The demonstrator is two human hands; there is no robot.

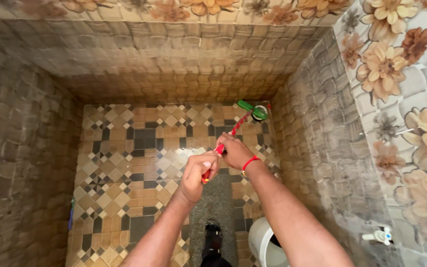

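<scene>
No pkgs, labels, signs or screens anywhere I look, top to bottom of frame, left to right: none in my hands, none on walls or floor.

Left arm: rose bare from the bottom edge, left of centre, slanting up and to the right
Left hand (198, 174): was curled into a fist, knuckles up, thumbnail showing, fingers clamped round something thin
Right arm: came in bare from the bottom right corner, slanting up and to the left, longer in view than the left
Right wrist: wore a red thread band (249, 162)
Right hand (234, 151): was closed in a fist, back towards the camera, just above and right of the left hand, nearly touching it
</scene>
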